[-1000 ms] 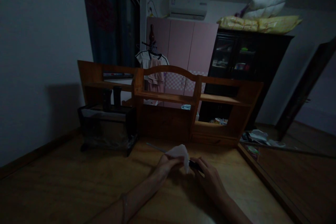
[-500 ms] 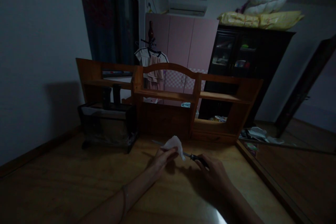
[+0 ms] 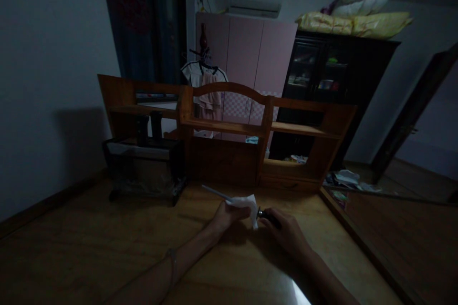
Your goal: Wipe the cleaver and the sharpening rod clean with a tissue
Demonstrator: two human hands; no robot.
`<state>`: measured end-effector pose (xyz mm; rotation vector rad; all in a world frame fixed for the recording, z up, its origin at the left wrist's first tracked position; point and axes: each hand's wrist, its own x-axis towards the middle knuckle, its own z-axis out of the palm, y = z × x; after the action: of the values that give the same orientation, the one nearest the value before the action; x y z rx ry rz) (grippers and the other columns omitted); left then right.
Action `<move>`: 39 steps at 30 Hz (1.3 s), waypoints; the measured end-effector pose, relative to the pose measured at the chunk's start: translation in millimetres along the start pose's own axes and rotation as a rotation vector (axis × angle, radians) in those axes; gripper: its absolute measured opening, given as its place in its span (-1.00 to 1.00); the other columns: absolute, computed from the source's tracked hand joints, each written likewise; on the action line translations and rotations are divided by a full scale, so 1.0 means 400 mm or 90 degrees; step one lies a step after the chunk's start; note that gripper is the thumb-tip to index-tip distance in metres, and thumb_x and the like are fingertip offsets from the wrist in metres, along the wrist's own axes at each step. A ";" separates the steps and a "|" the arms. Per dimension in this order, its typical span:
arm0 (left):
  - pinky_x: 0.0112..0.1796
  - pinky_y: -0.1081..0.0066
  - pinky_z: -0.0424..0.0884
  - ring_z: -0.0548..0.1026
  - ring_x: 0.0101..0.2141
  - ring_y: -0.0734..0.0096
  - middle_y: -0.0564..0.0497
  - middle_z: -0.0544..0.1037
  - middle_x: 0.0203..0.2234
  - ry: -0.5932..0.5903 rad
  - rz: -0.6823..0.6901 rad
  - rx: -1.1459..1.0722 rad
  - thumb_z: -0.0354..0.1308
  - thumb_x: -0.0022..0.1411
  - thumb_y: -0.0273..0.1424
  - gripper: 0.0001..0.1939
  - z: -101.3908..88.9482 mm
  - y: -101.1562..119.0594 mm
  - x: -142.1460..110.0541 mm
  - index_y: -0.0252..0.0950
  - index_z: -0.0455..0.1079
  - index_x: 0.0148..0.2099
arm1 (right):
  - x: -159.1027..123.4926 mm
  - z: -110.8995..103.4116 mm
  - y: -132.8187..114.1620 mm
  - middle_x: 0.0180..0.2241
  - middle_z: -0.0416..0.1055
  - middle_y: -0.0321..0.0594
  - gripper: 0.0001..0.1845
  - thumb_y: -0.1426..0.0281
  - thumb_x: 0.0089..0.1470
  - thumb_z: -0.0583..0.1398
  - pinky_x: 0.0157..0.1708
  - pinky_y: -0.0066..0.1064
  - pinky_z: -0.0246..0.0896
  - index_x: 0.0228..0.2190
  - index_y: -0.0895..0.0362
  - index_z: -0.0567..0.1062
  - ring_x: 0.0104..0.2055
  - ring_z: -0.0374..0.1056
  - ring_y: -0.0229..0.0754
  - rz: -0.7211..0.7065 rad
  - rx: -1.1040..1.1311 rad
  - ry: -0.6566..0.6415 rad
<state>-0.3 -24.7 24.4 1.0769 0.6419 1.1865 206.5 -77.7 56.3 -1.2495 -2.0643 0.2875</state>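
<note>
My right hand is closed around the black handle of a sharpening steel, a long thin grey rod with a small collar at the handle. Its tip points up and left over the wooden tabletop. My left hand pinches a white tissue wrapped around the rod close to the collar. The tissue and fingers hide the rod's middle, and one tissue corner hangs down beside the collar. Beyond my left arm stands a dark knife rack with two black handles sticking up.
A wooden shelf unit runs along the table's far side. The raised wooden edge borders the right. Behind are a pink wardrobe, hanging clothes and a dark cabinet. A wall closes the left side.
My left hand and the tissue have slid along the rod toward the handle. More of the tip end shows, and the bare stretch by the collar is covered. The view has shifted slightly.
</note>
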 end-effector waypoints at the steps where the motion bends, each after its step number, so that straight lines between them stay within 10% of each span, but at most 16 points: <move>1: -0.21 0.31 0.42 0.53 -0.29 0.21 -0.13 0.59 -0.33 -0.001 0.004 0.012 0.42 -0.14 -0.38 -0.68 -0.001 0.000 0.000 -0.40 0.52 -0.29 | 0.000 -0.003 -0.005 -0.34 0.48 -0.22 -0.76 0.22 0.18 0.06 -0.32 -0.41 0.20 -0.29 0.06 0.47 -0.33 0.39 -0.17 -0.005 -0.001 -0.008; 13: -0.15 0.25 0.43 0.53 -0.23 0.17 -0.13 0.59 -0.28 -0.007 0.000 -0.029 0.40 -0.10 -0.37 -0.65 0.007 0.017 -0.009 -0.39 0.51 -0.22 | 0.002 -0.002 0.015 -0.30 0.51 -0.21 -0.56 0.22 0.08 0.15 -0.37 -0.39 0.25 0.01 0.04 0.33 -0.35 0.42 -0.15 0.028 -0.016 -0.024; 23: -0.20 0.35 0.50 0.55 -0.29 0.32 -0.10 0.58 -0.28 0.176 -0.007 -0.167 0.39 -0.09 -0.50 -0.68 -0.075 0.003 0.046 -0.38 0.48 -0.22 | 0.001 -0.051 0.094 -0.13 0.49 -0.19 -0.67 0.21 0.15 0.08 -0.20 -0.32 0.28 -0.07 -0.02 0.44 -0.17 0.44 -0.07 0.022 -0.123 -0.042; 39: -0.18 0.35 0.50 0.53 -0.20 0.25 -0.12 0.55 -0.19 0.049 -0.062 -0.122 0.41 -0.11 -0.45 -0.54 -0.024 -0.008 0.016 -0.35 0.45 -0.10 | -0.001 -0.029 0.030 -0.39 0.54 -0.16 -0.48 0.16 0.25 -0.13 -0.34 -0.40 0.25 -0.33 0.09 0.55 -0.36 0.45 -0.13 0.037 -0.102 0.027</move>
<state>-5.4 -15.4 18.4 0.8330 0.6192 1.1838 222.7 -73.9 58.4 -1.3995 -2.0495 0.1222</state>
